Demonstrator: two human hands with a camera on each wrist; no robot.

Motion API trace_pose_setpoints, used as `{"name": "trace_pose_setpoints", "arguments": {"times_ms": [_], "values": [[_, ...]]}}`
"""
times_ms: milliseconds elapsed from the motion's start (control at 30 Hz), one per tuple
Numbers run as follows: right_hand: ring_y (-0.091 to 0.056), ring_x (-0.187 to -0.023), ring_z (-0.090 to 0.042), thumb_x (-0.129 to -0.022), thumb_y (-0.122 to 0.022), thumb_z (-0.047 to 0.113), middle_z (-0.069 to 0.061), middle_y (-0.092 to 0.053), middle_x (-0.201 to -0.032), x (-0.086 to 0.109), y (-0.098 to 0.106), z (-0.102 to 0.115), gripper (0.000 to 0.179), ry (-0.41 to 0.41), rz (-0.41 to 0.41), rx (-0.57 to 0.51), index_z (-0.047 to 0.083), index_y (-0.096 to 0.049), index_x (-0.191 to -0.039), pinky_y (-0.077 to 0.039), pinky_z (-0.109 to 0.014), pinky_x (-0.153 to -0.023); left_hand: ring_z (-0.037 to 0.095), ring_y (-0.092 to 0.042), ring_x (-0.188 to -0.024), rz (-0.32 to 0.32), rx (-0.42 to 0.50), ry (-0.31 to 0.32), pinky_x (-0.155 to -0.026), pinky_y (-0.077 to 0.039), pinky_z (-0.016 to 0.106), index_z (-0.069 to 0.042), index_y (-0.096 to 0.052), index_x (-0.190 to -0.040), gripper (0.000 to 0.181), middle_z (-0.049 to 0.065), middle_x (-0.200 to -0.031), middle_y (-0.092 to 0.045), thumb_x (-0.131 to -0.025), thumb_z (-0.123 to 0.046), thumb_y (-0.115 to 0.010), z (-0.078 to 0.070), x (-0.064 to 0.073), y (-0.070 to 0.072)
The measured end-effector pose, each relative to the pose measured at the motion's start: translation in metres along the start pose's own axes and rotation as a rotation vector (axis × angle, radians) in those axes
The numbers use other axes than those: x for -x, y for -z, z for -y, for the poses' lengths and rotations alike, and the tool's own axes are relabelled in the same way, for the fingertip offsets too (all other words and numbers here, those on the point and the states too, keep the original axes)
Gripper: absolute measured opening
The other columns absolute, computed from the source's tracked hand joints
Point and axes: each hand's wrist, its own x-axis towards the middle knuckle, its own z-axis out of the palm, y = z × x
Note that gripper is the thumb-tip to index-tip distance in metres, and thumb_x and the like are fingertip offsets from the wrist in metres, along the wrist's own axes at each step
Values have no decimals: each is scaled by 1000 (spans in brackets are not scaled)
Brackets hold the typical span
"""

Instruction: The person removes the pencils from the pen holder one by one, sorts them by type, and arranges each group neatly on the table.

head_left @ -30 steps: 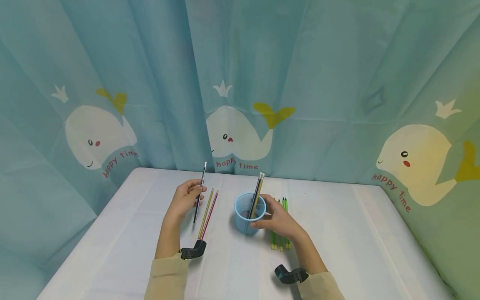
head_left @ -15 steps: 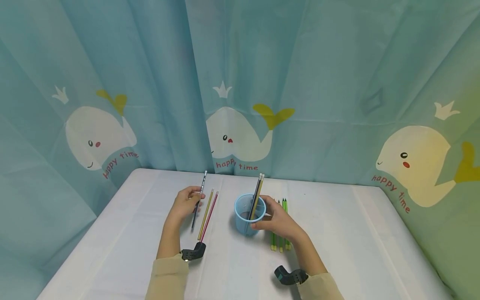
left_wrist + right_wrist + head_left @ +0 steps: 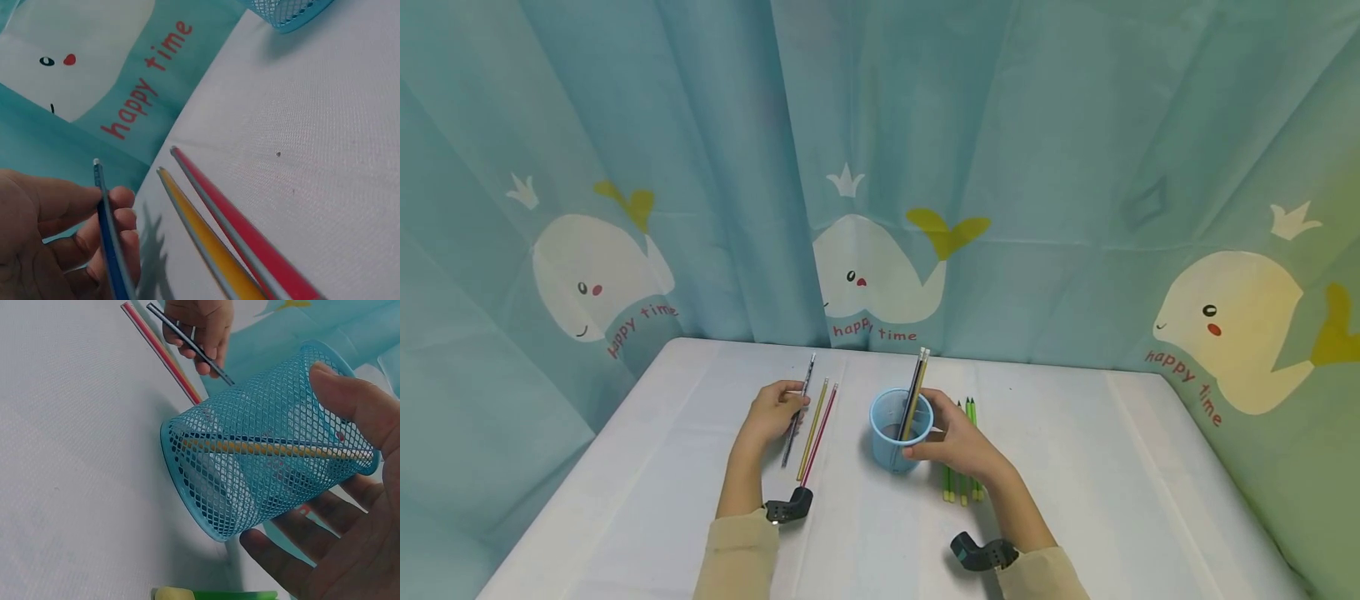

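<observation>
In the head view my left hand (image 3: 772, 414) pinches a dark blue pencil (image 3: 808, 374) between thumb and fingers, low over the white table. The left wrist view shows the same pencil (image 3: 111, 250) slanting across the curled fingers. Just right of it lie a yellow pencil (image 3: 814, 427) and a red pencil (image 3: 825, 423), side by side. My right hand (image 3: 961, 437) grips a light blue mesh pencil cup (image 3: 887, 454) from its right side, thumb near the rim. Inside the cup lean a dark pencil (image 3: 913, 383) and a yellow striped pencil (image 3: 920, 387).
Several green pencils (image 3: 963, 487) lie right of the cup, partly hidden beneath the right hand. A blue-green curtain (image 3: 1037, 167) with whale prints hangs along the table's far edge. Each wrist wears a small black camera.
My left hand has come down and slightly toward me, lowering the dark blue pencil toward the table beside the yellow one. The right hand and the cup have stayed in place.
</observation>
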Motion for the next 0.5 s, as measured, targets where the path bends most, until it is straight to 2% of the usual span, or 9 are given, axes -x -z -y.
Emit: {"name": "trace_pose_setpoints", "arguments": {"times_ms": [100, 367, 500], "values": [[-50, -133, -35, -75, -86, 13, -12, -52, -143, 0, 0, 0, 86, -1, -7, 7, 16, -39, -146, -44, -52, -109, 18, -64, -80, -2, -32, -6, -67, -51, 24, 6, -55, -134, 37, 20, -109, -68, -101, -9, -54, 1, 0, 0], [-51, -133, -35, -75, -87, 14, -12, -53, -143, 1, -1, 2, 86, -6, -12, 12, 16, -38, -146, -44, -53, -108, 16, -65, -78, 2, -40, -8, -67, -50, 24, 7, -55, -133, 36, 22, -111, -68, -100, -7, -54, 5, 0, -1], [-50, -133, -36, -75, -86, 13, -13, -51, -144, -1, -1, 1, 86, 0, -17, 20, 15, -38, -147, -44, -53, -108, 22, -65, -86, -23, -72, -7, -75, -54, 34, 5, -59, -131, 35, 21, -111, -67, -98, -7, -57, 6, 1, -4]]}}
